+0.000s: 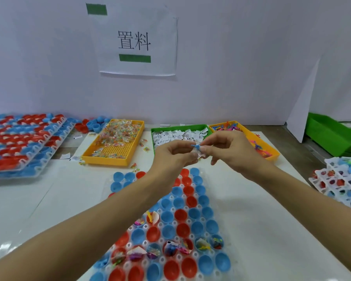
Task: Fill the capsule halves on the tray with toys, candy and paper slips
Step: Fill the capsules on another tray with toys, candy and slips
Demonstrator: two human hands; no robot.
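A clear tray (227, 260) of red and blue capsule halves lies on the table in front of me. Several halves near its front hold toys, candy and paper slips. Above the tray's far end my left hand (171, 154) holds a small wrapped packet with a white paper slip (198, 153). My right hand (231, 150) pinches a small blue toy (195, 146) right against those items. Behind the hands stand a yellow bin of candy (118, 141), a green bin of paper slips (178, 134) and a yellow bin of toys (249, 138).
Stacked trays of red and blue halves (22, 142) fill the left side. A filled white tray (340, 179) sits at the right edge, with a green crate (330, 132) behind it. Loose capsule halves (93, 123) lie by the back wall. Stray candies (135, 167) dot the white mat.
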